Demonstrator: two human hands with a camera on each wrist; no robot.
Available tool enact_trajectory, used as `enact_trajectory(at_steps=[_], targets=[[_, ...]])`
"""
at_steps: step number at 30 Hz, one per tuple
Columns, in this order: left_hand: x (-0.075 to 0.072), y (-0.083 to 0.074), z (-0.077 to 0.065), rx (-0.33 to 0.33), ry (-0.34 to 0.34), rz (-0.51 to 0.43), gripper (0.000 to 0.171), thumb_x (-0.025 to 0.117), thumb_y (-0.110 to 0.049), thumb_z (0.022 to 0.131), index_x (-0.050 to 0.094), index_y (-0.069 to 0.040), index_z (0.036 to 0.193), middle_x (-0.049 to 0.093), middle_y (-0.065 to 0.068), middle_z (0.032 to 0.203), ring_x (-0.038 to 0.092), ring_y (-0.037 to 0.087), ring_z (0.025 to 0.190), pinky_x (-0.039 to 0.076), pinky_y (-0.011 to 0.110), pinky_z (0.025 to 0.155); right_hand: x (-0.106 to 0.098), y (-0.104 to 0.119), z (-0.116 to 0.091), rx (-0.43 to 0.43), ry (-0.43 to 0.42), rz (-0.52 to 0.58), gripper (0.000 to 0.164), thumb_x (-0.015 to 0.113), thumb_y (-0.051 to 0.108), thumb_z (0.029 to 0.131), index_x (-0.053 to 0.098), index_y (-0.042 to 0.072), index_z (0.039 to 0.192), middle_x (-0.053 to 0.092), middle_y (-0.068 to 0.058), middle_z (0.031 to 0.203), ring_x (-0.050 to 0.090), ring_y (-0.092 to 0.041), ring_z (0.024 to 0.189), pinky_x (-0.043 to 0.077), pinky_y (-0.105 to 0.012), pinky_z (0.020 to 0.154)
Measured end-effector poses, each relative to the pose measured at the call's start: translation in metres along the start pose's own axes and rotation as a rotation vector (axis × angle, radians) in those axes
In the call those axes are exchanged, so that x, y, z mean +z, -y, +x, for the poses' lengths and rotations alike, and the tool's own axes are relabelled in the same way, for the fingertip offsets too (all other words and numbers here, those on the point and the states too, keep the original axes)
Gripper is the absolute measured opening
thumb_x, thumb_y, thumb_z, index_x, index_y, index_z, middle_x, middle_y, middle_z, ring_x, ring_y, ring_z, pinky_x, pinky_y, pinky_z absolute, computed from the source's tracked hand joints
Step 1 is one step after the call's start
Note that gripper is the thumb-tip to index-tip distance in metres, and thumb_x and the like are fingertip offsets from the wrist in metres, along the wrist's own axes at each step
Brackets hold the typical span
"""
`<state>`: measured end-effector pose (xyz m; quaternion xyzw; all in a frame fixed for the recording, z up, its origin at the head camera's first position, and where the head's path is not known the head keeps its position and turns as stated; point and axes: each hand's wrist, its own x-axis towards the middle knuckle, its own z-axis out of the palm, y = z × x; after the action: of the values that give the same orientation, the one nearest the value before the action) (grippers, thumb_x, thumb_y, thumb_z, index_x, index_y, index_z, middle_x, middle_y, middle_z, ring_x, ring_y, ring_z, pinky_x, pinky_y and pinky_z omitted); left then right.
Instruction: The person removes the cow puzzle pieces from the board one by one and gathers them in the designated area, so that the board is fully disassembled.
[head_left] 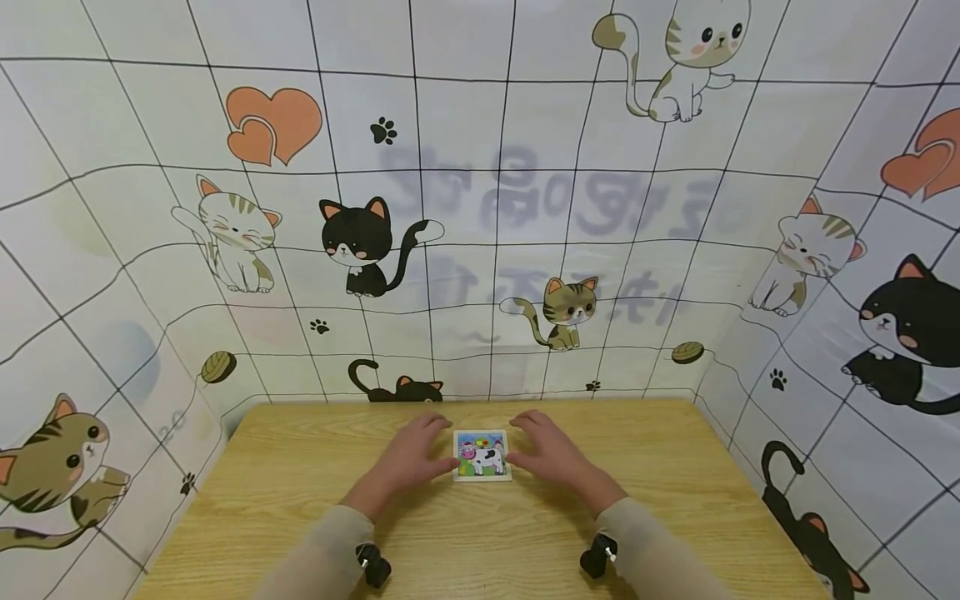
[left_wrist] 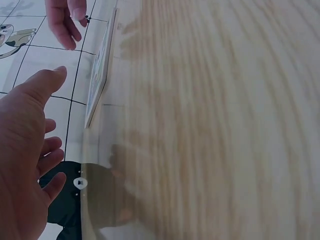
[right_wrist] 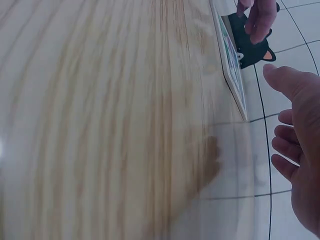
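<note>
Cat-patterned backdrop [head_left: 465, 117] behind; wood-grain worktop [head_left: 480, 542] before it; left hand [head_left: 408, 454] and right hand [head_left: 553, 454] apart above it, thumbs spread from loosely bent fingers, neither gripping anything. Square cow picture [head_left: 482, 458] flat on the worktop, between the hands; wrist views show a gap from each thumb to its edge.

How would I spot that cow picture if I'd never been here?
Find the wooden table in front of the cat-patterned backdrop. Near the table's far edge, around the middle, lies a flat, white-bordered picture. Its spotted cow sets it apart from the backdrop's printed cats.
</note>
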<state>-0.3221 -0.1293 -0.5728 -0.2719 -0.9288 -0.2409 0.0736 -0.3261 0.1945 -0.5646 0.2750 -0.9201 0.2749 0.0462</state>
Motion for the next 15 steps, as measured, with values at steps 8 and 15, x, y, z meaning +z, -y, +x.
enact_trajectory(at_steps=[8,15], targets=[[0.013,-0.004,0.004,-0.089,0.072,-0.039,0.082,0.083,-0.054,0.096,0.06,-0.003,0.156,0.056,0.019,0.161,0.052,0.044,0.148,0.043,0.065,0.121,0.012,0.018,0.015,-0.034,0.043,0.031,0.064,0.085,0.033,0.1,0.063,-0.003,0.149,0.061,-0.014,0.144,0.059,-0.034,0.135,0.051,-0.056,0.115],[0.02,-0.004,0.005,-0.107,0.094,0.005,0.084,0.082,-0.056,0.097,0.058,-0.003,0.158,0.054,0.019,0.162,0.049,0.044,0.151,0.042,0.064,0.121,0.022,0.026,0.028,-0.04,0.086,0.014,0.059,0.085,0.032,0.1,0.066,0.001,0.146,0.062,-0.01,0.141,0.061,-0.028,0.131,0.053,-0.051,0.113]])
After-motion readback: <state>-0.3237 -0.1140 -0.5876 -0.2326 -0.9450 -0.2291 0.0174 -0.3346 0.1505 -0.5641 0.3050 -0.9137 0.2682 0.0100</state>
